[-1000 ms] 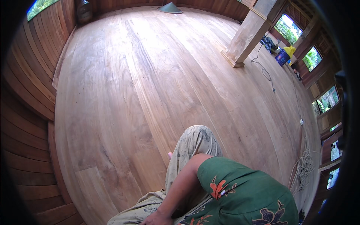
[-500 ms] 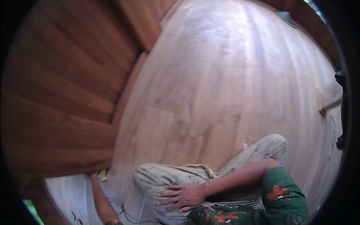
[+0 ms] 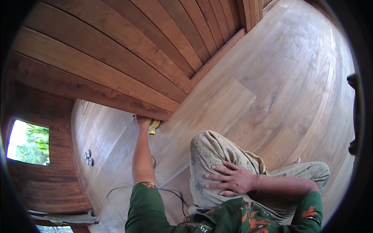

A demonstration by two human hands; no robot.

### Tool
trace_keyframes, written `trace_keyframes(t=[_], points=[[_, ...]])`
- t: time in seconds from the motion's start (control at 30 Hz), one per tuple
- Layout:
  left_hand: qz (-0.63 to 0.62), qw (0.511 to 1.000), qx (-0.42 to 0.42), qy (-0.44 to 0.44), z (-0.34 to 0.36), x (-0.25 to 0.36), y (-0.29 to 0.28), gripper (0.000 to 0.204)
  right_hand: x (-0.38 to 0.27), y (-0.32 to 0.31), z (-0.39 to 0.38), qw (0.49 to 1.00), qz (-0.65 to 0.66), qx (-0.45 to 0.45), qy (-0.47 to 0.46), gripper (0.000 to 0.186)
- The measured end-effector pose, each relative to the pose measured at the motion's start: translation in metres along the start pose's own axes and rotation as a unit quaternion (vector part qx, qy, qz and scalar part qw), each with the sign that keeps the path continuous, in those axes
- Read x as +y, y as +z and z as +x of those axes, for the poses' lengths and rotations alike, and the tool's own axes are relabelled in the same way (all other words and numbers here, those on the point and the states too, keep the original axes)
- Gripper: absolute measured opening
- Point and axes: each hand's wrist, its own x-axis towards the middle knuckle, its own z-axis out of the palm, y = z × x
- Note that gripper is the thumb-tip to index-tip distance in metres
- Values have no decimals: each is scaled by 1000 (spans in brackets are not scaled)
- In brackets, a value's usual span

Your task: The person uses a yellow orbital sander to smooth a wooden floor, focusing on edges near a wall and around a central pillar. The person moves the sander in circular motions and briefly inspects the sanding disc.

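Observation:
My left arm reaches forward to the lower edge of the plank wall, where my left hand (image 3: pixel 142 121) is partly hidden by the wood. Close against its right side is a yellow and dark power tool (image 3: pixel 153 126), also partly covered by the wall's end. Most of the fingers there are out of sight, so their grip on the tool does not show. My right hand (image 3: pixel 233 179) lies flat on my bent knee in stained light trousers (image 3: pixel 210 155), fingers spread, holding nothing.
The reddish-brown plank wall (image 3: pixel 128 50) ends in a corner beside my left hand. Thin cords (image 3: pixel 171 190) trail over the wooden floor (image 3: pixel 268 105) by my left arm. Two small dark round things (image 3: pixel 89 157) lie at the left, below a window (image 3: pixel 31 143).
My view has swung to the left, so the wall's end, the window and my whole left forearm now show. My right hand stays on the knee.

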Motion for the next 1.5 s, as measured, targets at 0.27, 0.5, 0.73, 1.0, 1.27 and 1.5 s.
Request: trace_keyframes(t=[0.27,0.5,0.73,1.0,1.27,1.5], points=[[-56,989,60,-120,-45,80,-35,103,0,2,-1,1000,-16,5,-7,62],[46,980,22,-190,-55,109,-57,106,1,4,-3,999,-15,27,-20,61],[45,981,34,-186,-61,100,-49,111,3,8,-5,999,-15,40,-29,61],[60,977,27,-201,-72,109,-51,96,6,13,-7,998,-8,53,-34,61],[49,975,39,-215,-75,108,-48,95,8,18,-8,997,-14,67,-38,60],[45,975,47,-211,-81,113,-49,95,8,18,-7,997,-15,66,-39,60]])
